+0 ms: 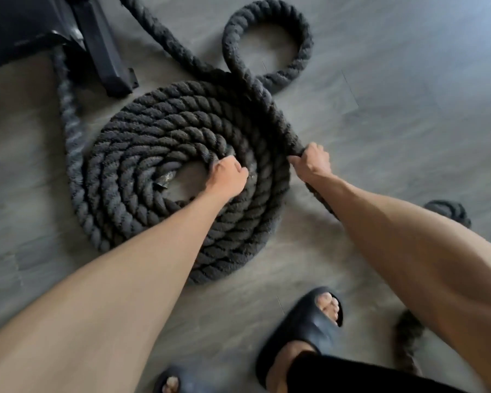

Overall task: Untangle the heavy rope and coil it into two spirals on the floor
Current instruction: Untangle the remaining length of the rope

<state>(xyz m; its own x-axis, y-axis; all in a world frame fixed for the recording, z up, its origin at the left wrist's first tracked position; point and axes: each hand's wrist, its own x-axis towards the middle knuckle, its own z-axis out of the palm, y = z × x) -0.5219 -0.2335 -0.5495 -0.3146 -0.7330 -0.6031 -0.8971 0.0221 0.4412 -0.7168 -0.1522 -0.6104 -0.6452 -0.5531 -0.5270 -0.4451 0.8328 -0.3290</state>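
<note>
The left hand point(228, 175) grips the spiral of thick black twisted rope point(131, 165), the right hand point(312, 163) its loose strand. A black metal leg point(105, 55) stands far left.

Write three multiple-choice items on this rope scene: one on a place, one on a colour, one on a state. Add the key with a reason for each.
1. Where does the left hand grip?
A. the inner turns of the spiral
B. its outermost turn
C. nowhere, it hangs free

2. What colour is the rope?
A. white
B. black
C. red

3. What is the right hand doing?
A. lying flat and open
B. hanging empty
C. gripping a strand beside the spiral

Key:
1 A, its fingers curl over the turns next to the open centre.
2 B, every strand in view is black.
3 C, its fingers close round the strand at the spiral's outer edge.
</note>
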